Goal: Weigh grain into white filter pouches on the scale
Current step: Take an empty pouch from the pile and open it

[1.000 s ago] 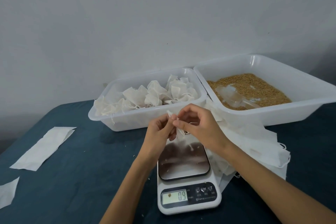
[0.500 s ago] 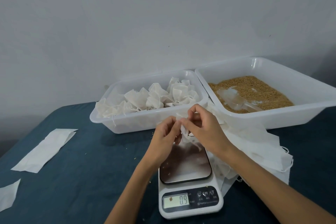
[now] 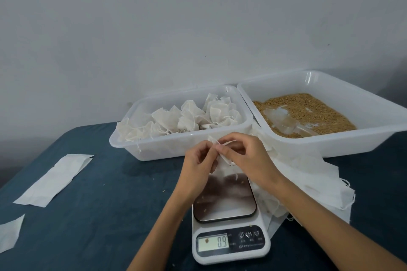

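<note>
A white filter pouch stands on the far end of the white kitchen scale, whose display reads 0.9. My left hand and my right hand both pinch the pouch's top edge above the steel platter. Golden grain fills the right white tray, with a clear plastic scoop lying in it. The inside of the pouch is hidden by my fingers.
A left white tray holds several filled, gathered pouches. A pile of flat pouches lies right of the scale. Two flat white pieces lie on the dark blue table at the left.
Both hands keep their pinch on the pouch top and have shifted slightly; the view has drifted a little. The scale reading stays at 0.9.
</note>
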`<control>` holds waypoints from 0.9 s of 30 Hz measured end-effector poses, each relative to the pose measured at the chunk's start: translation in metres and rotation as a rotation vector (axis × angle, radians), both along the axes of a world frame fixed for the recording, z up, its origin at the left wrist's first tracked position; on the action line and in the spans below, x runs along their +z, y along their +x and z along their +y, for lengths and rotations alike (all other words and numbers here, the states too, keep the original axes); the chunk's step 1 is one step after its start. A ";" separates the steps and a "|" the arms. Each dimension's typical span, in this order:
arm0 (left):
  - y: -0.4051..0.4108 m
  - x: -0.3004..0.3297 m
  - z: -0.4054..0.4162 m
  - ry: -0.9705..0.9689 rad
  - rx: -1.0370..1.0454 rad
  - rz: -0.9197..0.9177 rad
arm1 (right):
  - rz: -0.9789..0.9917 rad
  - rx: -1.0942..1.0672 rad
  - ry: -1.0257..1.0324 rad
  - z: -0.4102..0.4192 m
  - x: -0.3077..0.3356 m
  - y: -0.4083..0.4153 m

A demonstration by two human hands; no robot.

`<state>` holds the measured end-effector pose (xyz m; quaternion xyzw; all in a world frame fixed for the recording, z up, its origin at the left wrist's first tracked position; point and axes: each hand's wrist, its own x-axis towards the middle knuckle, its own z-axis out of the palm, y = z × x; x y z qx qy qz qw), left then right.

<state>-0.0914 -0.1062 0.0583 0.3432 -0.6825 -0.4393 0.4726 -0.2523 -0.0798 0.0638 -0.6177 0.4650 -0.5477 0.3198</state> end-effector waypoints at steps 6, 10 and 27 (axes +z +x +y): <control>-0.001 0.000 0.000 0.021 0.044 0.003 | 0.250 -0.113 -0.151 0.001 -0.003 -0.002; -0.001 0.001 0.002 -0.021 0.010 -0.012 | 0.156 -0.072 -0.082 0.001 -0.002 0.002; 0.005 -0.006 -0.006 0.166 0.146 0.282 | -0.106 -0.250 -0.087 -0.006 0.000 -0.011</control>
